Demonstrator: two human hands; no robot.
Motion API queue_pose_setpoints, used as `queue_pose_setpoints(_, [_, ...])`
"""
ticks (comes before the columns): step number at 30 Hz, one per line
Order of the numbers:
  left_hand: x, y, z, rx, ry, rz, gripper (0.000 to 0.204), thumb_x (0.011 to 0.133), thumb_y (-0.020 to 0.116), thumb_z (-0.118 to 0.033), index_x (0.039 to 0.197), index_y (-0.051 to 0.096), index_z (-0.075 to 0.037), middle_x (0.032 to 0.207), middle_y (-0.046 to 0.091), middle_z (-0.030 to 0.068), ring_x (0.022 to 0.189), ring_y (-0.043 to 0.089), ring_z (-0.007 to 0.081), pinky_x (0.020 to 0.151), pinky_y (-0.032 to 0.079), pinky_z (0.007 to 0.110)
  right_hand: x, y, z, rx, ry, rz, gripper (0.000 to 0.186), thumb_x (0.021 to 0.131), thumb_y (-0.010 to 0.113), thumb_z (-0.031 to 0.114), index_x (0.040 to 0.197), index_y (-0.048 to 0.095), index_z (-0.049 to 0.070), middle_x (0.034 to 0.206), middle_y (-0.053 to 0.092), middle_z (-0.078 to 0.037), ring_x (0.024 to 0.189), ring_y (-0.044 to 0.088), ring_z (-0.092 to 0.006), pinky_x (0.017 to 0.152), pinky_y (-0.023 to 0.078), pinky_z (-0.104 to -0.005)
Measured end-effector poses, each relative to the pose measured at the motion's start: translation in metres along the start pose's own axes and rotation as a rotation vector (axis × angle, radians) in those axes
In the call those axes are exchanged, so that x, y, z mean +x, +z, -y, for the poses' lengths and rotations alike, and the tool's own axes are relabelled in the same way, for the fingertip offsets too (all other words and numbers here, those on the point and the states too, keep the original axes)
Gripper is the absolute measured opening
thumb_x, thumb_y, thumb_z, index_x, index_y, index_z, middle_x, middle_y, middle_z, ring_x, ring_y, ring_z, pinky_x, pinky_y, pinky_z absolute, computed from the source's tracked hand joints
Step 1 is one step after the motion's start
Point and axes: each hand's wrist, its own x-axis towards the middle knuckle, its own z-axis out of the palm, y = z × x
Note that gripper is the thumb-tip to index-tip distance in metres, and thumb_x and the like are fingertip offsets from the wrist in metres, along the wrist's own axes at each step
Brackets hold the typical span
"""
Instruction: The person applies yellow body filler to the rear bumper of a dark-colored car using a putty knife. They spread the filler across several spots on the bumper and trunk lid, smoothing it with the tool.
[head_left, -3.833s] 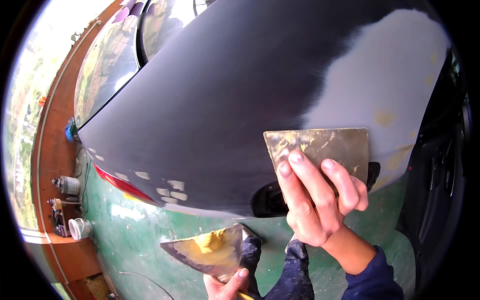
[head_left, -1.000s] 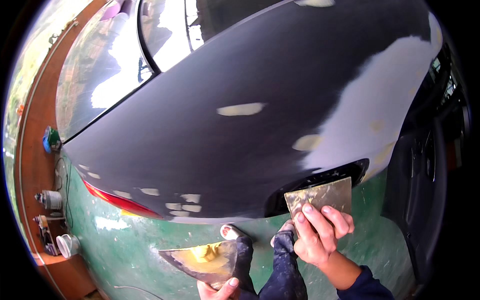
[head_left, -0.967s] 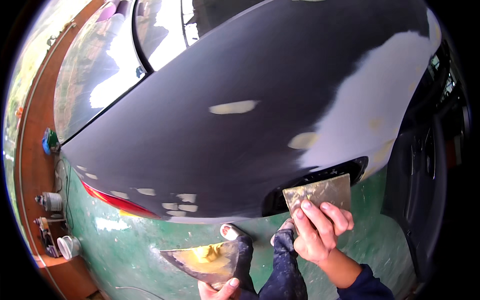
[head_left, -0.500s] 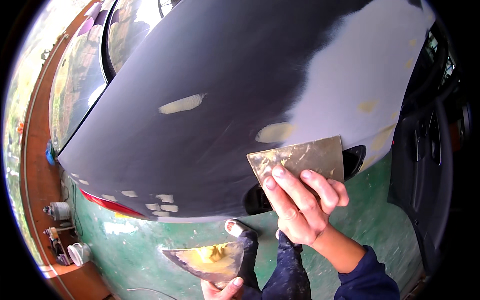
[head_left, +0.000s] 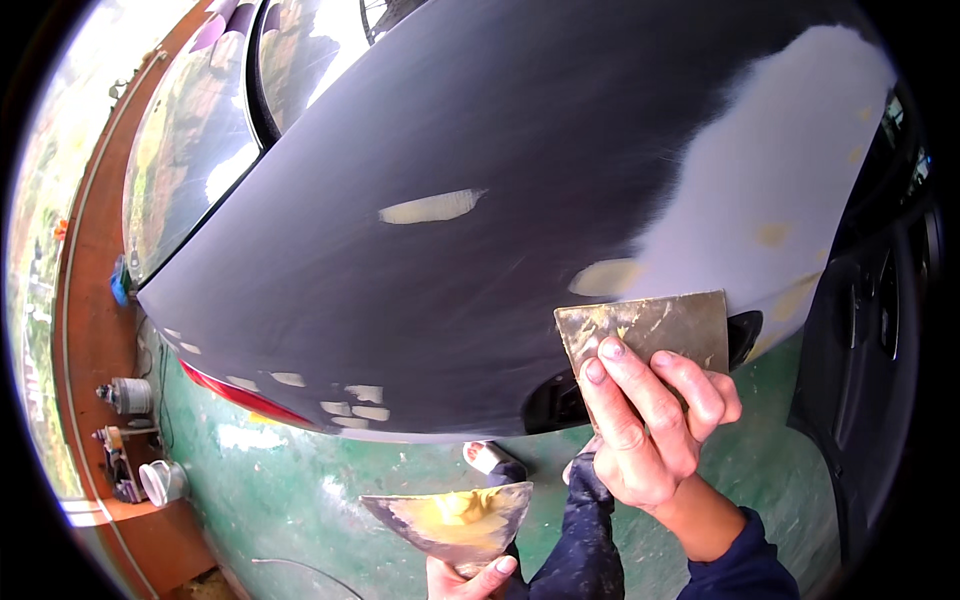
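Note:
My right hand grips a rectangular metal putty spreader, its fingers pressed along the near face, which carries dried smears. The spreader overlaps the near side of a dark car body panel; whether it touches the panel, I cannot tell. Just beyond its far edge lies an oval filler patch. At the lower middle, my left hand holds a fan-shaped mixing board, its thumb over the near edge. A lump of yellow putty sits on the board.
A longer pale filler patch and several small ones mark the panel. A light grey sanded area covers its right part. An open car door stands at right. Pots and a white bucket stand at left on the green floor.
The whole view has shifted, so the car and both hands appear farther right. The spreader's far edge lies more level than before. Both hands keep their holds.

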Motion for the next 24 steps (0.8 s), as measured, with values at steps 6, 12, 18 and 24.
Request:
queue_pose_setpoints(6, [-0.001,-0.005,0.011,0.015,0.067,0.012,0.041,0.086,0.074,0.0,0.121,0.052,-0.003,0.073,0.058,-0.0017,0.052,0.051,0.0066,0.046,0.04,0.022,-0.007,-0.013,0.002,0.042,-0.04,0.13,0.013,0.081,0.077,0.017,0.094,0.079,0.017,0.103,0.075,0.006,0.105,0.052,-0.0164,0.091,0.031,-0.033])
queue_pose_setpoints(12, [-0.001,0.01,0.008,-0.017,0.049,-0.114,0.037,0.087,0.073,0.0,0.117,0.053,-0.004,0.07,0.056,-0.0005,0.05,0.05,0.0082,0.044,0.038,0.023,-0.037,-0.057,-0.012,0.108,-0.154,0.071,0.02,0.083,0.064,0.008,0.101,0.074,0.011,0.112,0.072,-0.004,0.109,0.051,-0.0266,0.084,0.037,-0.0384])
queue_pose_setpoints(18, [0.001,0.015,0.008,0.029,-0.078,-0.163,0.016,0.09,0.07,-0.004,0.091,0.054,-0.005,0.057,0.05,0.0003,0.044,0.046,0.0103,0.04,0.036,0.026,-0.064,-0.036,-0.022,0.049,-0.068,0.027,0.02,0.081,0.067,0.008,0.099,0.074,0.012,0.112,0.071,-0.002,0.109,0.051,-0.0254,0.088,0.036,-0.0372])
queue_pose_setpoints(24, [0.003,0.019,0.017,0.13,-0.067,-0.108,0.023,0.096,0.066,-0.012,0.079,0.052,-0.004,0.054,0.048,0.0032,0.043,0.047,0.0139,0.04,0.037,0.028,-0.072,-0.018,-0.033,-0.034,-0.002,-0.075,0.009,0.084,0.075,0.029,0.093,0.075,0.028,0.108,0.072,0.016,0.114,0.05,-0.0131,0.101,0.029,-0.0354])
